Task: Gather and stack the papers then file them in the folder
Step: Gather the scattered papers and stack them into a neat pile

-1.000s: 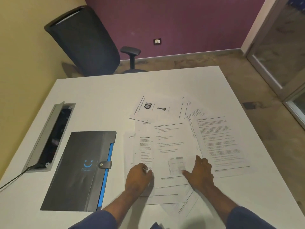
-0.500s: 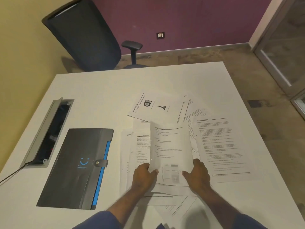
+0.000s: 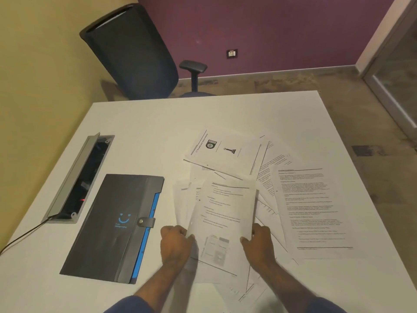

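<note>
Purple and yellow walls meet behind a white table (image 3: 140,132), where a dark office chair (image 3: 133,53) stands at the far edge and an open cable tray (image 3: 79,177) is sunk into the left side. Printed papers (image 3: 309,208) lie fanned and overlapping across the right half of the table, one sheet with two small pictures (image 3: 223,152) at the far end of the spread. A grey folder (image 3: 112,227) with a blue edge lies flat just left of the papers, its snap strap fastened.

Gathering looks to be in its early part. The left hand (image 3: 176,245) and right hand (image 3: 259,245) each pinch a side of the near end of a small bunch of sheets (image 3: 223,211), thumbs on top and fingers curled under, so the bunch is raised at the near end and bows slightly. Both forearms reach forward from blue sleeves, wrists about level, palms turned toward each other.

Most sheets are not yet collected. Next, I judge, the held bunch needs squaring, and the loose pages to the right and beyond must be drawn in beneath or onto it. The folder will need unsnapping before filing.
</note>
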`<action>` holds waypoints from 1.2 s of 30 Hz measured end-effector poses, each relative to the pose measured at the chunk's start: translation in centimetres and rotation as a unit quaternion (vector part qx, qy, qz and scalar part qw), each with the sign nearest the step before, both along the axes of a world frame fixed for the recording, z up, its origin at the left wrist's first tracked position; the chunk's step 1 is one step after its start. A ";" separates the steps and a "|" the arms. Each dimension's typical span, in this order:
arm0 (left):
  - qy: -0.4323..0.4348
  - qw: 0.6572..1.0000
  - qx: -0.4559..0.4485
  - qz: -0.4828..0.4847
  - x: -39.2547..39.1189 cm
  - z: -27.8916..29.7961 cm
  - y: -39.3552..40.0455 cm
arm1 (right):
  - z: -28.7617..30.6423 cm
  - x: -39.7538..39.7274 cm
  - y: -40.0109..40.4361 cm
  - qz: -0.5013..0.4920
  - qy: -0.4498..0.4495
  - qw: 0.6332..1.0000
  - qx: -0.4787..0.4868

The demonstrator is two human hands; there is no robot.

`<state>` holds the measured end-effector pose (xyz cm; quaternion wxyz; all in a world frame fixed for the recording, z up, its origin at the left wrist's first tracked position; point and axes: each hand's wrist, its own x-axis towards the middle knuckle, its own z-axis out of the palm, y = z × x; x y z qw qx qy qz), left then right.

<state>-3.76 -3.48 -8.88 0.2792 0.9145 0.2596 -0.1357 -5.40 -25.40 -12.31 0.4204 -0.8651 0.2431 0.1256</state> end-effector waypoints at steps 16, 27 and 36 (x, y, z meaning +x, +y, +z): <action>0.001 0.965 -0.255 0.055 -1.6 0.1 3.2 | 6.5 -1.4 2.7 -0.003 0.059 0.931 0.359; -0.100 0.846 -0.521 0.055 -2.4 4.1 5.0 | 10.1 -1.3 -0.3 0.086 0.006 0.919 0.385; -0.198 0.887 -0.401 -0.113 0.1 10.2 2.4 | 13.5 -0.1 -2.3 0.040 -0.159 0.940 0.300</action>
